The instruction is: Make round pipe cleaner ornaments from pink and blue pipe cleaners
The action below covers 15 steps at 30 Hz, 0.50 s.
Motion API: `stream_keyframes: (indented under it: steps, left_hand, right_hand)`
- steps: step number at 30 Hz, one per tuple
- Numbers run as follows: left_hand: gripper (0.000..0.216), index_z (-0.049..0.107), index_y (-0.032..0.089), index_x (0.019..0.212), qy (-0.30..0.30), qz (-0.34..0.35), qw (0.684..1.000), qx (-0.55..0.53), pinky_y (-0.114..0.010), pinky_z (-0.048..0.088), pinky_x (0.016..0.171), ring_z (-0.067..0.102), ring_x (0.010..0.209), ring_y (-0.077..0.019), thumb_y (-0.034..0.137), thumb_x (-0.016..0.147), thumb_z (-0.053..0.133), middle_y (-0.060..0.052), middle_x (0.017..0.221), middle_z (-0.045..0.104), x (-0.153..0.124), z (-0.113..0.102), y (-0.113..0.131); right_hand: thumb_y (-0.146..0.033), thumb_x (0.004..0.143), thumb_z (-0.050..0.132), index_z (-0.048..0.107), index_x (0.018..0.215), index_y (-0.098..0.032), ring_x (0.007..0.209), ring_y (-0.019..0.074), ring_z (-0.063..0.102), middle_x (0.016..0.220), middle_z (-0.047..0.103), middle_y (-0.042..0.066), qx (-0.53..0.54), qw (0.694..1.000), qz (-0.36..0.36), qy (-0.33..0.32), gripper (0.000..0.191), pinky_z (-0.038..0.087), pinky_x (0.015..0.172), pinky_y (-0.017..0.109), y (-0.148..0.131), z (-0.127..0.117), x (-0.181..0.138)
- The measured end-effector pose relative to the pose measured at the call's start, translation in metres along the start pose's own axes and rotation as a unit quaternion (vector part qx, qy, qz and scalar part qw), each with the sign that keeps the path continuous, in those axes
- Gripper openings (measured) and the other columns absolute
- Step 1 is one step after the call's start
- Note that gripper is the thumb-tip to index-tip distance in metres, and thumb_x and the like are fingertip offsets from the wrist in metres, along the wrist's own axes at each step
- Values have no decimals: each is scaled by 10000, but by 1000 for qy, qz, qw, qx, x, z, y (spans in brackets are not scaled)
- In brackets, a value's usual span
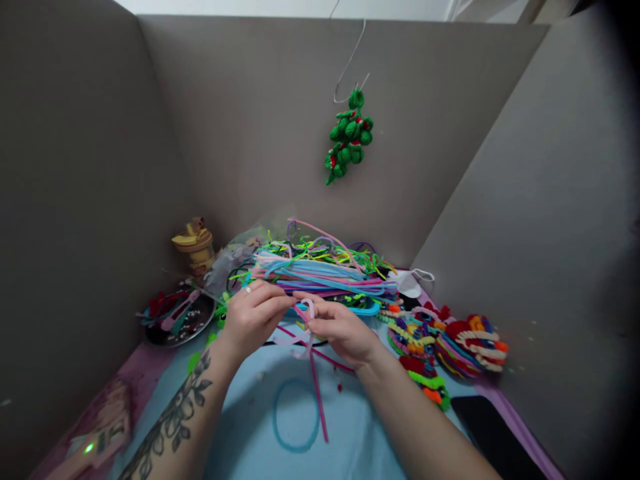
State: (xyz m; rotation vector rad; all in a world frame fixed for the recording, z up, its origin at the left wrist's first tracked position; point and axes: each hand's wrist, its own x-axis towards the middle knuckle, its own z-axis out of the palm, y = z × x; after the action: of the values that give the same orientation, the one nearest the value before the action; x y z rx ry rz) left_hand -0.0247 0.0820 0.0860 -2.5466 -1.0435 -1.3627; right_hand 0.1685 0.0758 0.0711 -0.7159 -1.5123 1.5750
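Note:
Both hands meet over the blue table cover (250,427). My left hand (255,317) pinches the upper end of a dark pink pipe cleaner (317,393), whose long tail hangs down toward the table. My right hand (340,330) grips a pale pink pipe cleaner (311,310) that loops around the dark pink one between the fingers. Below the hands, another dark pink pipe cleaner (340,364) crosses sideways. A blue pipe-cleaner ring (275,420) lies flat nearer to me.
Behind the hands lies a heap of colourful pipe cleaners (320,273). A metal bowl (175,340) and yellow cup (197,250) stand left. Finished fuzzy pieces (467,350) and a black phone (493,437) lie right. A green ornament cluster (350,137) hangs before the grey back panel (250,133).

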Motion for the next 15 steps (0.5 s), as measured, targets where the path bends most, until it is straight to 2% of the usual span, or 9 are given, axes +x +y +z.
stream_keyframes:
  steps: [3, 5, 9, 13, 15]
  left_hand:
    - [207, 655, 218, 983, -4, -58, 997, -43, -308, 425, 846, 585, 895, -169, 228, 791, 578, -66, 950, 668, 3, 1, -2]
    - [219, 645, 201, 998, -25, -105, 990, -92, -318, 423, 860, 578, 925, -181, 252, 800, 566, -76, 968, 657, 6, 1, -3]
    - [177, 657, 166, 869, -77, -182, 961, -194, -274, 446, 759, 579, 814, -161, 290, 814, 543, -71, 867, 645, 7, 1, -3]
    - [218, 641, 141, 755, -92, -225, 932, -269, -249, 442, 691, 556, 747, -148, 333, 802, 549, -59, 788, 613, 5, 1, -5]
    - [238, 649, 136, 759, -109, -249, 914, -301, -246, 443, 670, 548, 740, -150, 358, 785, 566, -62, 791, 611, 5, 1, -6]
  right_hand:
    - [-388, 663, 703, 676, 712, -187, 1296, 260, 316, 1296, 475, 77, -53, 998, -17, 40, 208, 306, 1005, 405, -2, -1, 1]
    - [-396, 668, 703, 680, 718, -189, 1307, 253, 299, 1322, 447, 85, -81, 995, -26, 53, 214, 287, 1019, 412, -4, -2, 1]
    - [-421, 684, 691, 689, 754, -197, 1316, 248, 287, 1328, 439, 91, -102, 993, -29, 48, 234, 284, 1023, 413, -3, -3, 1]
    - [-430, 690, 685, 694, 797, -213, 1303, 242, 313, 1305, 458, 85, -111, 992, -41, 54, 242, 271, 1038, 412, 2, -4, 3]
    - [-428, 686, 690, 694, 797, -213, 1284, 243, 343, 1289, 470, 80, -107, 991, -48, 58, 242, 283, 1033, 404, 4, -4, 3]
